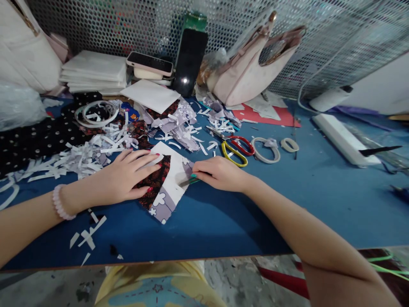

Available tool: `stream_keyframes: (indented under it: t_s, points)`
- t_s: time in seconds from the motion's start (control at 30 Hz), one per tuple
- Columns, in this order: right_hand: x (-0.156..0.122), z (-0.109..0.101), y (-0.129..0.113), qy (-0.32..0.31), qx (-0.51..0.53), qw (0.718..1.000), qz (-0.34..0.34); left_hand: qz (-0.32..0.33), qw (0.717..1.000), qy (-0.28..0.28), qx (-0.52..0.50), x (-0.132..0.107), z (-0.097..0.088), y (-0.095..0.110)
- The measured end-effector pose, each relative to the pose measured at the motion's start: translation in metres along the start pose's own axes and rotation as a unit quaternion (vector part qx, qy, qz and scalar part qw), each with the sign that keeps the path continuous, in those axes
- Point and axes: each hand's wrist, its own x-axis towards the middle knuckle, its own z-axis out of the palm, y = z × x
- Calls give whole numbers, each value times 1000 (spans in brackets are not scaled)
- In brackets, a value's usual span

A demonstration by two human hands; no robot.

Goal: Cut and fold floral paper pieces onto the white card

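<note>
My left hand (128, 177) lies flat, fingers spread, over a piece of dark fabric with a red-brown leaf print (161, 175). White sheet material (172, 181) and lavender fabric with white flowers (164, 207) lie with that piece on the table. At the sheet's right edge, my right hand (217, 174) is closed around a slim tool with green edges and a dark pointed tip (188, 182). My fingers cover most of the tool, so its kind is unclear. A lavender flap (187, 165) reaches up to these fingers.
Yellow-and-red-handled scissors (234, 155) lie beyond my right hand, near tape rolls (266, 150). Paper and fabric scraps (179, 123) are heaped behind the work. Farther back are a dark phone (190, 62), a pink bag (246, 72) and a white stack (94, 70). A white bar (345, 140) lies right.
</note>
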Motion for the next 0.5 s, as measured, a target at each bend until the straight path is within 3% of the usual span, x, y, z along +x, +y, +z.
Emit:
stream_keyframes:
  t_s: [0.37,0.5]
  points:
    - [1,5,-16,44,-84,995,3,-3,1000,14,-10,1,0,1]
    - [0,4,-17,51,-139,984,-98,-1,1000,6,-3,1,-1,2]
